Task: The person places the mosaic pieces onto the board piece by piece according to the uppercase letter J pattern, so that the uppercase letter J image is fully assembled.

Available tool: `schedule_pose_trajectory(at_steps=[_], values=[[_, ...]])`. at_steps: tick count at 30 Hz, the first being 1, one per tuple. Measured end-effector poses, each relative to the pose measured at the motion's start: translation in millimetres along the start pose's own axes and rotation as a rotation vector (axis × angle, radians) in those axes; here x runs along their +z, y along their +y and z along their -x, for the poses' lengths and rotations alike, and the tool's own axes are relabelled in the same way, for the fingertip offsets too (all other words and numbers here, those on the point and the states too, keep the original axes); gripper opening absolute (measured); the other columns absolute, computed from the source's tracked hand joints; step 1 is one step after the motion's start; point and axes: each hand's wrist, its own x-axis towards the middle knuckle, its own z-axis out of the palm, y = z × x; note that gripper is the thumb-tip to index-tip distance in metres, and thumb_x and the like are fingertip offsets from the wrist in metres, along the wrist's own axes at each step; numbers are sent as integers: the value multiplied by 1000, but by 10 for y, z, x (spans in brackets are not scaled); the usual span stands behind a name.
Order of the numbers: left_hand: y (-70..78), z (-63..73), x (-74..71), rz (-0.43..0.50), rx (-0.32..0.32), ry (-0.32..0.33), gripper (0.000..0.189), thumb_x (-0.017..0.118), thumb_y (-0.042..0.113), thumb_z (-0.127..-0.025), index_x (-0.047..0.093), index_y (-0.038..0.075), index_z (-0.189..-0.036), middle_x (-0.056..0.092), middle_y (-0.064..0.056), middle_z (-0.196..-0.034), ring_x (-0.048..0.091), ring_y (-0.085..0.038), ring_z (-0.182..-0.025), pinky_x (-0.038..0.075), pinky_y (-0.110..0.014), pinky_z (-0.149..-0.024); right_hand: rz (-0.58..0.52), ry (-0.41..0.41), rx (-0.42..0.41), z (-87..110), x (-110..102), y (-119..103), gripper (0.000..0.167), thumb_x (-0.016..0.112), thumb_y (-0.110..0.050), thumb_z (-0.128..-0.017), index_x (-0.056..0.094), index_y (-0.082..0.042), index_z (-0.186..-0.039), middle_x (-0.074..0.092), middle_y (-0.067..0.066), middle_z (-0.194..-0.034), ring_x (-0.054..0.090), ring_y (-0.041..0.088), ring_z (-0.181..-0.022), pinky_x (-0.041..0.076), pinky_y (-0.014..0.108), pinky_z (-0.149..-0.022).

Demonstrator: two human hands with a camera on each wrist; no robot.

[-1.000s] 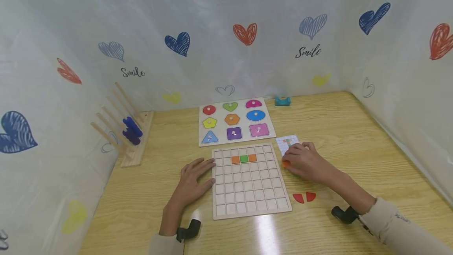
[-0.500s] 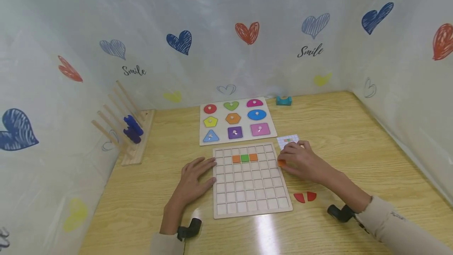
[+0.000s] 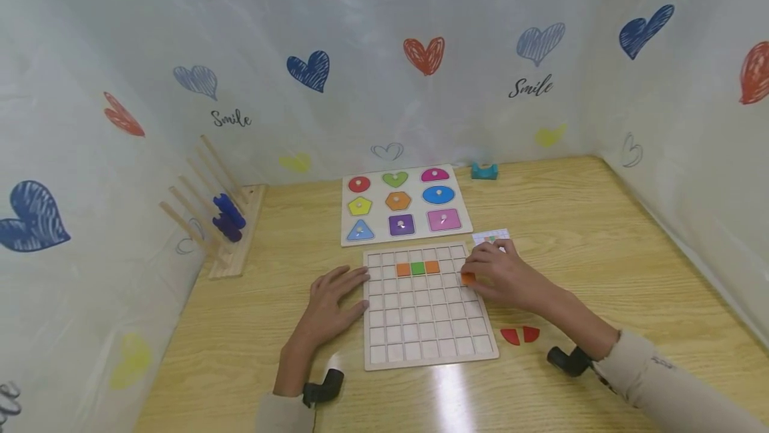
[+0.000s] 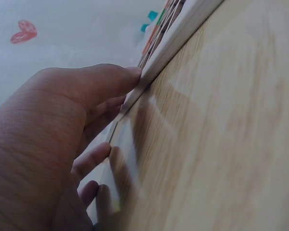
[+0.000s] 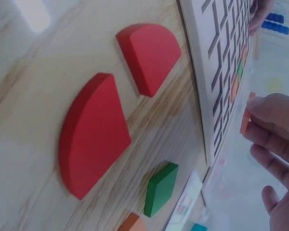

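Observation:
A wooden grid board [image 3: 420, 333] lies in front of me, with two orange tiles [image 3: 403, 269] and a green tile [image 3: 417, 268] between them in an upper row. My left hand [image 3: 329, 306] rests at the board's left edge; its thumb and fingertips touch the rim, as the left wrist view also shows. Between thumb and fingers, my right hand [image 3: 507, 276] pinches an orange square tile [image 5: 247, 115] above the board's right side. Behind that hand lies a printed pattern card [image 3: 490, 235], partly covered. A loose green tile [image 5: 161, 189] and an orange piece [image 5: 131, 223] lie on the table below it.
Two red quarter-circle pieces [image 3: 520, 335] lie right of the board. Behind it is a shape puzzle board [image 3: 348, 219] with knobbed pieces. A peg stand [image 3: 246, 246] with blue pieces stands at left, and a teal block [image 3: 484, 171] at the back.
My right hand has moved left with the orange tile, from beside the pattern card to over the board's right edge. The left hand has stayed at the board's left edge.

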Motion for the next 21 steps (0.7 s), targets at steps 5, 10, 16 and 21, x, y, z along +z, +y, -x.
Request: schedule_pose_trajectory(at_steps=[5,10,16,21], values=[[10,-7,-4,-1,0,-2,52,68,35,-92,59,23,-141,49,10,-150,32,-28,-144,15,-60,-113,8,-53,17,-41,15,-41,22,84,-11,-78,77,-11,-99,70,-3,-99,59,20,-101,34,46,-83],[17,-3,-15,3,1,-9,52,68,35,-92,59,23,-142,49,10,-150,32,-28,-144,15,-61,-113,-3,-80,37,-98,21,-95,22,84,-14,-80,77,-11,-101,71,-3,-101,59,19,-104,33,47,-87],[14,-1,-13,2,8,-5,52,68,34,-92,59,22,-141,49,9,-150,32,-28,-144,15,-61,-113,-5,-51,-7,-143,54,-111,21,84,-16,-80,78,-12,-99,71,-4,-98,58,18,-101,33,49,-88],[19,-3,-18,6,12,-3,52,68,34,-92,59,21,-142,49,9,-150,33,-28,-144,15,-61,-112,-6,-41,-31,-167,83,-115,20,84,-15,-80,77,-11,-99,72,-3,-97,59,19,-100,34,49,-87]])
